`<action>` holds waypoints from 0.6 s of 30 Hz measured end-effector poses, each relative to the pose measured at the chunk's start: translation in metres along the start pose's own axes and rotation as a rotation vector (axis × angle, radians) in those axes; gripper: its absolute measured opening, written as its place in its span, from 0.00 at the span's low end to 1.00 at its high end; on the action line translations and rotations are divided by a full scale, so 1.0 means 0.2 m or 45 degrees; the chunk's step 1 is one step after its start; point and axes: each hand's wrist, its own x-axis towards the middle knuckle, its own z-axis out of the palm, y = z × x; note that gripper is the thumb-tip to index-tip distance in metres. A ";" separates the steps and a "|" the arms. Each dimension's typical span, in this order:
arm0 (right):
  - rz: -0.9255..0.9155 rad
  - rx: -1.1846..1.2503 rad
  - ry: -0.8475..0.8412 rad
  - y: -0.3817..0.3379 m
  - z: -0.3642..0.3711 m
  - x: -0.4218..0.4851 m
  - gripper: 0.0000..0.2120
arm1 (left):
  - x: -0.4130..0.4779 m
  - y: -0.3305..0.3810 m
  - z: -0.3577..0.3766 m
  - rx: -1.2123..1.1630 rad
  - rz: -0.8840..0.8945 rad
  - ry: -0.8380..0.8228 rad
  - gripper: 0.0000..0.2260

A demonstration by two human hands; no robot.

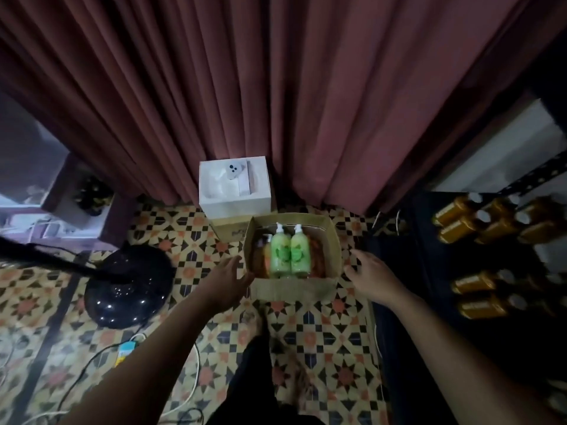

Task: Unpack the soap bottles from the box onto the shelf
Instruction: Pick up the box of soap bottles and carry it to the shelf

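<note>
**Both hands held empty at either side of the open box**

The left hand (228, 279) is seen with fingers stretched out, loosely spread, and nothing is gripped; its fingertips are placed at the left wall of the cardboard box (294, 288), though whether contact is made cannot be told. The right hand (368, 276) is held just off the box's right wall, fingers loosely bent, and nothing is held.

Between the two hands, inside the box, one green soap bottle (280, 256) is laid touching a second green soap bottle (299, 256), white pumps pointed away from the hands. Orange bottles (266, 256) are packed beside them, blurred. The box is set on the patterned tiled floor (322, 332).

Beyond the right hand, a dark shelf (408, 271) is loaded with amber bottles (474, 283). Past the fingertips, behind the box, a white carton (234, 200) is placed against a red curtain (276, 87). Outside the left hand a black fan base (129, 286) is found, with cables (92, 369) nearer the elbow.
</note>
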 end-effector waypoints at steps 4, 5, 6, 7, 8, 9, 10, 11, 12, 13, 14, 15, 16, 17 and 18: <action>0.168 0.042 -0.059 0.07 0.06 0.43 0.26 | 0.43 -0.06 0.00 0.050 -0.067 -0.157 0.25; 0.214 0.047 -0.075 0.09 0.09 0.53 0.26 | 0.55 -0.09 0.01 0.067 -0.081 -0.202 0.25; 0.247 0.045 -0.081 0.11 0.12 0.63 0.25 | 0.64 -0.12 0.02 0.087 -0.098 -0.230 0.25; 0.270 0.034 -0.103 0.14 0.15 0.72 0.24 | 0.73 -0.14 0.04 0.105 -0.104 -0.270 0.24; 0.294 0.020 -0.116 0.19 0.20 0.82 0.23 | 0.83 -0.16 0.06 0.129 -0.118 -0.302 0.23; 0.307 0.013 -0.131 0.22 0.23 0.92 0.22 | 0.92 -0.18 0.08 0.141 -0.130 -0.320 0.23; 0.335 0.019 -0.145 0.28 0.29 1.05 0.21 | 1.04 -0.22 0.13 0.162 -0.166 -0.346 0.23; 0.356 0.034 -0.142 0.31 0.32 1.14 0.21 | 1.15 -0.25 0.17 0.159 -0.192 -0.353 0.24; 0.386 0.052 -0.136 0.34 0.35 1.23 0.20 | 1.25 -0.29 0.21 0.131 -0.232 -0.357 0.25; 0.409 0.069 -0.123 0.38 0.38 1.31 0.19 | 1.35 -0.34 0.26 0.078 -0.274 -0.349 0.25; 0.444 0.077 -0.110 0.44 0.41 1.39 0.20 | 1.46 -0.40 0.31 0.038 -0.326 -0.326 0.26; 0.473 0.086 -0.094 0.46 0.44 1.46 0.22 | 1.56 -0.44 0.35 0.017 -0.368 -0.301 0.27; 0.522 0.107 -0.091 0.50 0.47 1.52 0.24 | 1.63 -0.48 0.39 -0.004 -0.438 -0.278 0.27; 0.562 0.131 -0.076 0.55 0.51 1.61 0.25 | 1.73 -0.52 0.44 -0.041 -0.512 -0.255 0.28; 0.607 0.179 -0.048 0.61 0.56 1.68 0.25 | 1.81 -0.55 0.48 -0.039 -0.581 -0.267 0.27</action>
